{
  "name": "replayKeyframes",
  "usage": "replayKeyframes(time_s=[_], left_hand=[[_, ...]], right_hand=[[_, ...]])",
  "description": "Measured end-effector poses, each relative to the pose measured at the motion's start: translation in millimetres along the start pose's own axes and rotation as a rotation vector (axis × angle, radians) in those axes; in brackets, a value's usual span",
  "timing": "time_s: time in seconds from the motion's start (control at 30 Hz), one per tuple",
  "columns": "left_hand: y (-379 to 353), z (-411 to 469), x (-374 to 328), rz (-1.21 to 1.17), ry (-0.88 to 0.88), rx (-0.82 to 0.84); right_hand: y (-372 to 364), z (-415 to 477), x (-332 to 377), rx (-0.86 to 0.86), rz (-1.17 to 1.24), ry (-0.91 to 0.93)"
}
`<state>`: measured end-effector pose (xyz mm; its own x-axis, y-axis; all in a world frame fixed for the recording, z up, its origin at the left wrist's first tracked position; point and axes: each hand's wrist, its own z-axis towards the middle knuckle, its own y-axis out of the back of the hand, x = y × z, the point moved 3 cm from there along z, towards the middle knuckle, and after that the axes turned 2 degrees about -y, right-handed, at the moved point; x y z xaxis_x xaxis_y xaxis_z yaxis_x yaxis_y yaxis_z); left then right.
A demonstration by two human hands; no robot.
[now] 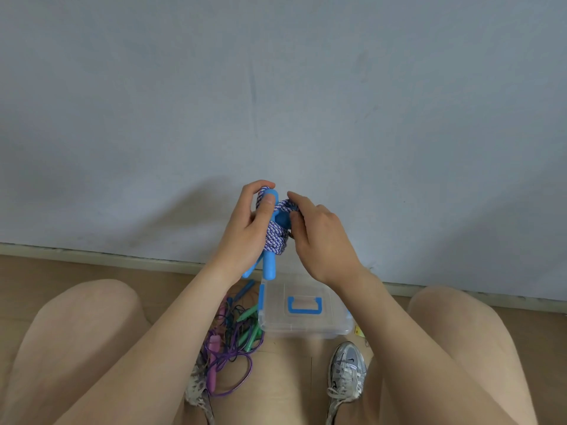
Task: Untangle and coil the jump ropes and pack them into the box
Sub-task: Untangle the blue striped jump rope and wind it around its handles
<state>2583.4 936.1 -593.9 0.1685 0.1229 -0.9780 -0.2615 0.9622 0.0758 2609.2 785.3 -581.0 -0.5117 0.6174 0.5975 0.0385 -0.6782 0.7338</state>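
Note:
I hold a blue-handled jump rope [271,265] with a purple-and-white braided cord [276,237] up in front of the wall. My left hand [248,228] grips the two blue handles and the coil, thumb pressed on a handle top. My right hand [319,237] pinches the braided cord where it wraps around the handles. Below on the floor stands a clear plastic box [306,314] with a blue handle and latches, its lid closed. Left of the box lies a tangled pile of jump ropes [233,335] with pink, green and blue handles and thin purple cord.
I sit on a wooden floor [288,378] facing a pale blue-grey wall [276,87] with a baseboard. My bare knees frame the view left and right. A silver sneaker [346,375] rests right of centre; another sneaker [199,391] lies partly under the rope pile.

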Motion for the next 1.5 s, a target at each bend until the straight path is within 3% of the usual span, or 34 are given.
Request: replayKeyframes(time_s=[0.2, 0.4, 0.6, 0.77, 0.87, 0.97, 1.1, 1.27, 1.5], left_hand=[[-0.1, -2.0, 1.6, 0.129, -0.054, 0.086], [-1.5, -5.1, -0.8, 0.24, -0.098, 0.165], [-1.2, -7.7, 3.7, 0.444, -0.123, 0.265], [1.4, -5.9, 1.2, 0.505, -0.148, 0.305], [2.6, -5.0, 0.9, 0.469, -0.125, 0.32], [4.7, -1.3, 0.8, 0.42, -0.068, 0.307], [6.8, 2.7, -3.4, 0.281, -0.003, 0.345], [6.0, 1.5, -4.8, 0.255, 0.06, 0.368], [-15.1, -12.2, 4.9, 0.301, 0.163, 0.538]], right_hand=[[-4.1, -2.2, -4.7, 0.124, -0.126, -0.025], [-6.2, 2.6, -12.2, 0.057, 0.171, -0.171], [0.2, -1.0, -14.5, 0.368, 0.549, -0.455], [-2.4, -3.1, -19.3, 0.366, 0.716, -0.591], [3.1, -1.7, -21.7, 0.254, 0.567, -0.494], [6.0, 2.1, -22.6, 0.028, 0.253, -0.274], [-0.6, -3.5, -10.9, -0.129, -0.094, -0.011], [6.9, -4.2, -5.9, -0.238, 0.026, 0.065], [12.0, -7.9, -8.1, -0.212, 0.444, -0.081]])
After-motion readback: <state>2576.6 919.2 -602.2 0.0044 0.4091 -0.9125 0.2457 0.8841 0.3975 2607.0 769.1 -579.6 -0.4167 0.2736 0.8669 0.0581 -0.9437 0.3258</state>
